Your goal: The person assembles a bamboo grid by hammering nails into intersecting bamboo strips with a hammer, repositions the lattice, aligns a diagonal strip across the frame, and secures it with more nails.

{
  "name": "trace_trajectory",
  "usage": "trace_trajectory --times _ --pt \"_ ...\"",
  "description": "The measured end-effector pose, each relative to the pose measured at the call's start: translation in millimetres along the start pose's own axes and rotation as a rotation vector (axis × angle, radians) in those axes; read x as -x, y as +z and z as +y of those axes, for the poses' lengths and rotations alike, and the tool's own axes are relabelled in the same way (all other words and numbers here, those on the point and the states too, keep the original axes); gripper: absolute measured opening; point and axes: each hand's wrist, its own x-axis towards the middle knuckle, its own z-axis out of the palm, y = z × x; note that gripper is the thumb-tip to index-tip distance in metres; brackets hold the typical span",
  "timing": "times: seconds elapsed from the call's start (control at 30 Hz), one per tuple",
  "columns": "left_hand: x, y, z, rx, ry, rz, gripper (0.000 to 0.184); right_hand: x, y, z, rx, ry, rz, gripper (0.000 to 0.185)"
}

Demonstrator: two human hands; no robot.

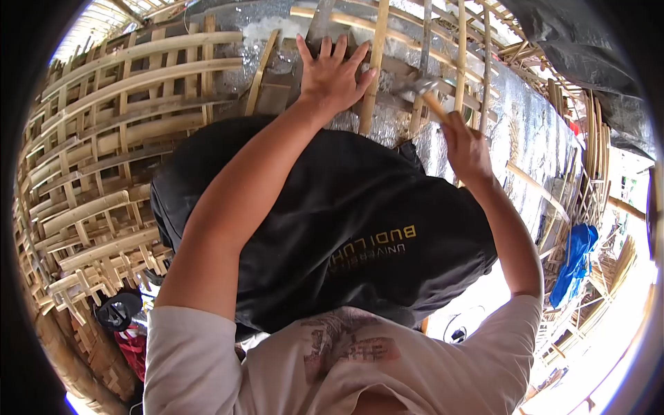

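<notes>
My left hand lies spread over a grey-brown board on the wall, its fingers apart and pointing up. In my right hand is the wooden handle of a hammer. The hammer's metal head is slightly blurred, just right of an upright bamboo strip. Silvery foil sheeting shows behind the bamboo strips. Below both hands a black bag with yellow lettering lies across the front of my body.
Woven bamboo lattice covers the left side. Black plastic sheeting hangs at the upper right. A blue cloth or plastic piece hangs at the right, among bamboo strips. Dark and red items are at the lower left.
</notes>
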Motion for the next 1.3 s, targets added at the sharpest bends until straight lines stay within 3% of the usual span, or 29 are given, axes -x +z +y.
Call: trace_trajectory --times 0.03,0.2,0.33,0.43,0.47,0.63,0.73,0.8,0.93,1.03,1.07,1.23,1.3 --pt "1.4 2.7 0.3 0.004 -0.001 -0.003 0.059 0.4 -5.3 -7.7 -0.014 -0.024 0.075 0.016" --pt "-3.3 2.4 2.2 0.015 -0.006 0.004 0.059 -5.0 12.3 -5.4 0.076 -0.105 -0.041 0.017" --pt "1.0 2.6 0.8 -0.008 -0.016 -0.009 0.059 -2.8 9.4 -10.3 -0.055 -0.04 0.048 0.021" --pt "-2.7 0.4 3.8 0.004 -0.014 -0.045 0.059 -0.5 19.5 -9.1 0.089 0.012 -0.183 0.02" --pt "-3.5 1.7 3.9 0.013 -0.018 -0.038 0.059 2.5 23.3 -4.6 -0.005 -0.107 -0.076 0.018" --pt "1.4 4.7 1.9 -0.013 -0.023 -0.008 0.058 0.3 11.2 -15.5 -0.15 0.054 0.096 0.019" --pt "-2.0 2.4 3.4 0.015 -0.022 -0.026 0.059 1.9 23.6 -2.7 0.052 -0.069 -0.03 0.021" --pt "-2.6 0.4 7.2 0.012 -0.027 -0.026 0.059 -1.0 17.8 -3.2 0.04 0.0 -0.093 0.022" --pt "-0.2 4.1 2.1 0.008 -0.033 -0.021 0.059 -0.2 10.7 -16.4 -0.112 0.062 0.074 0.02" --pt "-1.8 2.6 5.4 0.015 -0.026 -0.044 0.059 4.3 27.7 -9.2 0.055 0.091 -0.197 0.02" --pt "-2.1 5.9 5.8 0.008 -0.025 -0.023 0.059 7.0 28.5 -9.1 -0.002 -0.113 -0.058 0.021" --pt "-1.3 6.0 4.2 -0.006 -0.027 0.005 0.058 -4.0 11.6 -13.5 -0.093 0.097 0.005 0.018" --pt "0.3 5.5 5.3 0.008 -0.031 -0.017 0.058 0.3 19.5 -10.4 -0.013 -0.109 0.152 0.022"
